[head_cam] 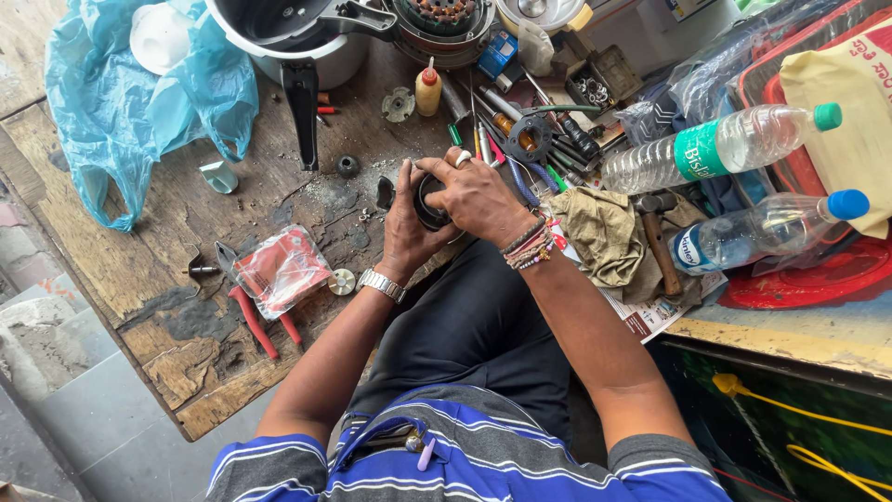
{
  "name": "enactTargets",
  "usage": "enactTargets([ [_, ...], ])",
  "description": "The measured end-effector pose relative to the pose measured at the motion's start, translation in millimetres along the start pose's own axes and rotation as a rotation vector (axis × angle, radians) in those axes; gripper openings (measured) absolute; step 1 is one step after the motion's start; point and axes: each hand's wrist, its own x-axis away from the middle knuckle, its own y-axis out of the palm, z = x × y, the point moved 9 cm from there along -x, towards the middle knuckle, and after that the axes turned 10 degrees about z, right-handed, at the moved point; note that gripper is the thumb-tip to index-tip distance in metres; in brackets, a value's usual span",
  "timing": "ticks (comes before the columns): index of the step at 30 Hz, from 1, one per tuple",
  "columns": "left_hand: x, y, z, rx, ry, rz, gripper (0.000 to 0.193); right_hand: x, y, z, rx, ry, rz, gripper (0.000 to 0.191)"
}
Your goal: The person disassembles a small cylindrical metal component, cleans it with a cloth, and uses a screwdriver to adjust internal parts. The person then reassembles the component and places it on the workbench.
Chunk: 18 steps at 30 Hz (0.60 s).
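Observation:
Both hands close around a small round black part (429,206) just above the near edge of the worn wooden workbench (167,307). My left hand (405,228), with a metal watch on its wrist, cups the part from below and from the left. My right hand (477,193), wearing a ring and beaded bracelets, lies over its top and right side. Most of the part is hidden by the fingers. Another small dark piece (385,192) lies on the bench beside my left fingers.
Red-handled pliers (251,311) and a red plastic packet (282,268) lie at the left. Screwdrivers and tools (525,139) are piled behind the hands. A pot (297,37), blue bag (121,102), hammer (658,237), rag (604,232) and two water bottles (715,149) surround them.

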Motion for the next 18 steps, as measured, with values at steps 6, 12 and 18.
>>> enactTargets([
  [6,2.6,3.6,-8.5,-0.017,-0.033,-0.009,0.126,5.2,1.0,-13.5,0.149,-0.09,-0.038,0.011],
  [12,3.5,4.9,-10.4,0.008,-0.046,-0.019,0.123,6.0,-4.0,-14.6,0.148,-0.153,-0.031,0.012],
  [18,2.3,6.2,-11.7,0.008,-0.081,0.003,0.117,4.4,-3.1,7.9,-0.076,0.053,-0.075,0.022],
])
